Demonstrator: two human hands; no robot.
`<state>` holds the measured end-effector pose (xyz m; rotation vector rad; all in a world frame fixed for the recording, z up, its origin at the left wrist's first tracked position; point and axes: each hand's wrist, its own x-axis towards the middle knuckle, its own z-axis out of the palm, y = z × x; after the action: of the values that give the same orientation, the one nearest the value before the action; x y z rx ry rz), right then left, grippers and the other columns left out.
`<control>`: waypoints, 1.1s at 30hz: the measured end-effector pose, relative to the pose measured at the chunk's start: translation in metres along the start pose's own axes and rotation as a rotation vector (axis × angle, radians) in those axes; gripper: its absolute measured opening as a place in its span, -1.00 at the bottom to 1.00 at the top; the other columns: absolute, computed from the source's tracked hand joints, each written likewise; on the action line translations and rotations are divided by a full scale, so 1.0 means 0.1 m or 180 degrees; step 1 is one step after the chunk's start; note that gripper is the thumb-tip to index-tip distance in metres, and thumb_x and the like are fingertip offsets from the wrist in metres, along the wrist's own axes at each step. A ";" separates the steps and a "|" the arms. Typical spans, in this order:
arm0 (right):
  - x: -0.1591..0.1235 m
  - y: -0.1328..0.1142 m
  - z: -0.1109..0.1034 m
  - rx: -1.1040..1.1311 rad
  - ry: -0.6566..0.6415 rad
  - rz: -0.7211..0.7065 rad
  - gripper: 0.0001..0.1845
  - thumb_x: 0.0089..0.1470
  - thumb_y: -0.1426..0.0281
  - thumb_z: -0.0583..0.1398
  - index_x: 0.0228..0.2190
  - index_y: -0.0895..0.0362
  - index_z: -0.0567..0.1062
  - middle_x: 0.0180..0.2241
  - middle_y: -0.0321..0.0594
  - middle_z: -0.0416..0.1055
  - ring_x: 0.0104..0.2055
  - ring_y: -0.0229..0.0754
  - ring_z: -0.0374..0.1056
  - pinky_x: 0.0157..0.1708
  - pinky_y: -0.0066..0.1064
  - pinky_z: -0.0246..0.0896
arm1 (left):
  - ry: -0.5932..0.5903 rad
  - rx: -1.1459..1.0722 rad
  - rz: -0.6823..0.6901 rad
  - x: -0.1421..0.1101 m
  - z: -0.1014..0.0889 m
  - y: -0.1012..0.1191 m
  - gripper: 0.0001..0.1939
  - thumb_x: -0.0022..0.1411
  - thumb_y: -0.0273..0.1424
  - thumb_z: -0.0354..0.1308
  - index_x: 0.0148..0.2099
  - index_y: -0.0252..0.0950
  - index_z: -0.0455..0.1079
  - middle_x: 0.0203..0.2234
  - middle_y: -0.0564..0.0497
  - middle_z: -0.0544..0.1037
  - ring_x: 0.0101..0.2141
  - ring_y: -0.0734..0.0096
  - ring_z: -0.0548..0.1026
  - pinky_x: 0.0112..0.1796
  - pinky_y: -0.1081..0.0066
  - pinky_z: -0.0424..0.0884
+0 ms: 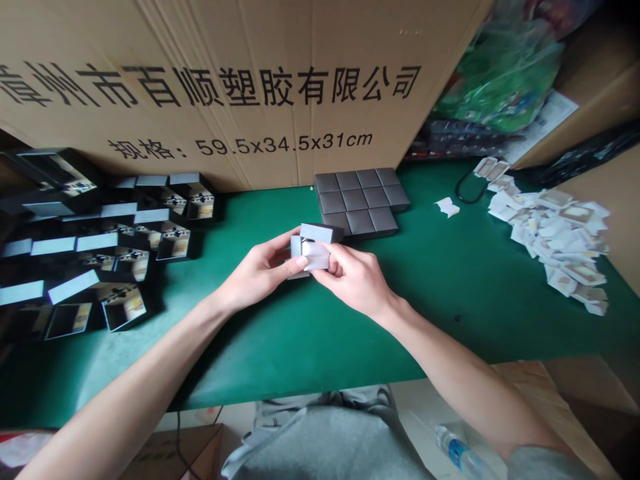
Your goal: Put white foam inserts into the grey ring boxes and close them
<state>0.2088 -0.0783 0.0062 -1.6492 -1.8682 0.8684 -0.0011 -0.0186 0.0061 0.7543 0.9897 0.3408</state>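
Observation:
My left hand (256,272) is closed around a small dark gift box (320,233) with its lid raised, held just over the green table. From the other side my right hand (361,279) pinches a white folded insert (317,257) at the box's opening; whether it sits inside or in front, I cannot tell. My left thumb touches the insert's edge. Just beyond my hands lies a block of closed dark boxes (357,197), set edge to edge. Rows of open dark boxes (173,243) with pale inner parts stand to the left.
A heap of white inserts (555,230) lies at the right, with one loose white piece (449,207) and a black loop (467,198) beside it. A large printed carton (270,40) walls off the back. Below the green table (280,360) is a plastic bottle (457,450).

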 end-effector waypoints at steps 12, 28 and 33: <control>0.00 -0.05 0.01 0.0667 0.0114 0.0022 -0.69 0.26 0.24 0.34 -0.02 0.13 0.58 -0.43 -0.32 0.55 -0.51 -0.32 0.38 -0.41 -0.49 0.40 | -0.0260 -0.0191 -0.0003 -0.03 0.01 0.06 -0.21 0.30 -0.11 0.38 0.46 -0.26 0.29 0.21 -0.20 0.56 0.17 -0.11 0.54 0.17 0.10 0.52; -0.01 -0.03 0.00 0.0253 0.0005 0.0018 -0.63 0.24 0.24 0.28 -0.01 0.20 0.61 -0.41 -0.26 0.60 -0.49 -0.25 0.46 -0.36 -0.42 0.47 | -0.0249 -0.0211 0.0031 0.00 0.00 -0.01 -0.24 0.26 -0.13 0.41 0.42 -0.21 0.33 0.29 -0.23 0.49 0.29 -0.16 0.43 0.20 0.07 0.52; -0.01 -0.02 -0.02 0.0321 -0.0109 0.0111 -0.65 0.27 0.22 0.30 0.00 0.14 0.61 -0.40 -0.26 0.59 -0.48 -0.26 0.45 -0.36 -0.44 0.42 | -0.0192 -0.0105 0.0020 0.00 -0.02 -0.03 -0.21 0.24 -0.12 0.43 0.42 -0.22 0.33 0.31 -0.22 0.46 0.29 -0.15 0.44 0.23 0.08 0.49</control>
<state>0.2093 -0.0789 0.0090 -1.6194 -1.7925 0.9946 -0.0029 -0.0199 0.0036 0.7338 0.9231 0.3374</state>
